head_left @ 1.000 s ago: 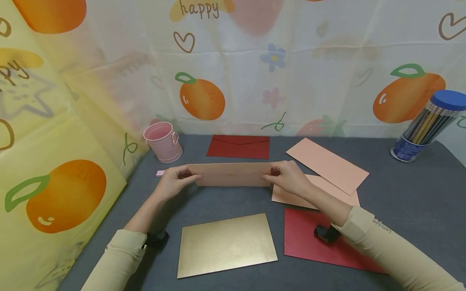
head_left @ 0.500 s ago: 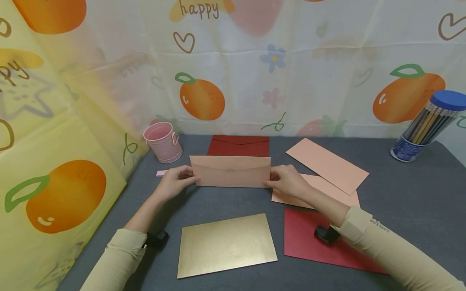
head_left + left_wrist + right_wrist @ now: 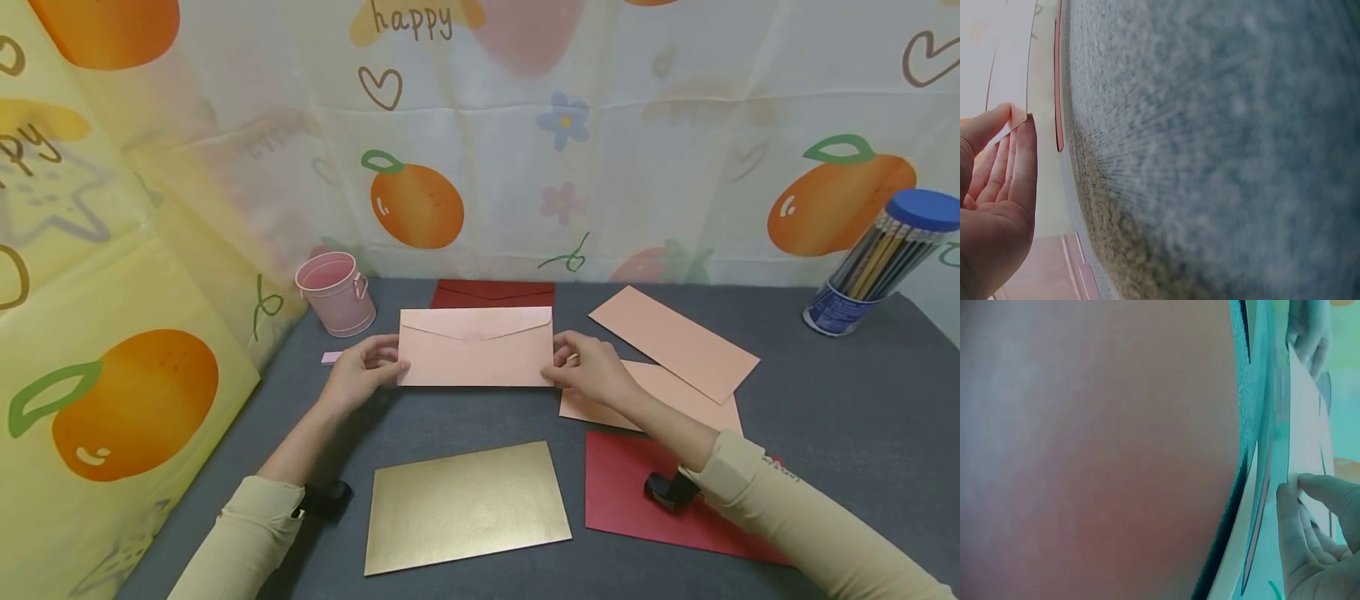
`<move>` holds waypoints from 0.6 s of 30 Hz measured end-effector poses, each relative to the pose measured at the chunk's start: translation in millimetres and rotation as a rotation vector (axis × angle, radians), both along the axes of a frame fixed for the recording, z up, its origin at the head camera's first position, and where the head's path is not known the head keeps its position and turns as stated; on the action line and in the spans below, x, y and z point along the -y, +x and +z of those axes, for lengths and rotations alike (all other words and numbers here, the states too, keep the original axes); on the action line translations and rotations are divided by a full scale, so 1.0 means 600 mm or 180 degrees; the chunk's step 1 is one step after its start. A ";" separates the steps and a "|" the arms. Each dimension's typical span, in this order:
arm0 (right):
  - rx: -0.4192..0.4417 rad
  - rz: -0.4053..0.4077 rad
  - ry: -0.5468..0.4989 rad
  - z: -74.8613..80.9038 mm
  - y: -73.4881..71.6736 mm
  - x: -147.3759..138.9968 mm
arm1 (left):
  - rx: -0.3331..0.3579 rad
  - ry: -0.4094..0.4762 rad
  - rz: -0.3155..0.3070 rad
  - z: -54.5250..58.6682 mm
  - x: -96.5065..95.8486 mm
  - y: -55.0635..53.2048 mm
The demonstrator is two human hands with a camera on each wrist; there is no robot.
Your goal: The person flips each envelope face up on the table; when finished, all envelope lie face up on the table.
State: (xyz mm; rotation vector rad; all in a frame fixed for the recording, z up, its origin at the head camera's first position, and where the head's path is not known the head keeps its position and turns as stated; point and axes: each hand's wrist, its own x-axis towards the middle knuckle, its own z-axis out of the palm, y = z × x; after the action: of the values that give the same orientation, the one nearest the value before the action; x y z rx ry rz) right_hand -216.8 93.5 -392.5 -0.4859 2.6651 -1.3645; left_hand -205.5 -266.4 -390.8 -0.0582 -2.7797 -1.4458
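A pale pink envelope [image 3: 476, 350] is held up between both hands, its flap side facing me and its long edges level. My left hand [image 3: 363, 367] pinches its lower left corner between thumb and fingers. At the opposite end my right hand [image 3: 592, 367] pinches the lower right corner. In the left wrist view the thumb and index fingertip meet on the corner of the envelope [image 3: 1013, 69]. The right wrist view has the right hand [image 3: 1319, 531] gripping its end of the envelope [image 3: 1307, 431], with the other hand at the far end.
Behind stands a dark red envelope [image 3: 495, 293], partly covered. A pink bucket [image 3: 337, 296] is back left. Two more pink envelopes [image 3: 675, 337] overlap on the right. A gold envelope [image 3: 467, 508] and a red envelope [image 3: 622, 492] lie in front. A pencil tub [image 3: 873, 267] stands far right.
The envelope has tilted from nearly edge-on to facing me, its top edge rising so that the flap shows. Both hands have kept hold at its ends.
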 end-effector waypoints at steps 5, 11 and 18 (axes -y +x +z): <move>-0.0003 -0.0040 0.0077 0.002 0.003 0.000 | -0.0045 -0.0083 0.0014 0.000 -0.005 0.001; -0.0041 0.0025 0.0109 0.000 0.005 -0.001 | -0.0042 -0.0207 0.0031 0.001 -0.008 0.001; 0.0059 0.0164 0.0185 -0.003 0.004 0.002 | 0.0028 -0.0178 0.0146 0.001 -0.010 0.004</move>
State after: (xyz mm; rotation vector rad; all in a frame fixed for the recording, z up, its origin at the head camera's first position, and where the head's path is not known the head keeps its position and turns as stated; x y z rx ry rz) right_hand -214.2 92.6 -394.3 -0.5291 2.6495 -1.2676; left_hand -202.9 -260.6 -389.9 0.0118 -2.8089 -1.3616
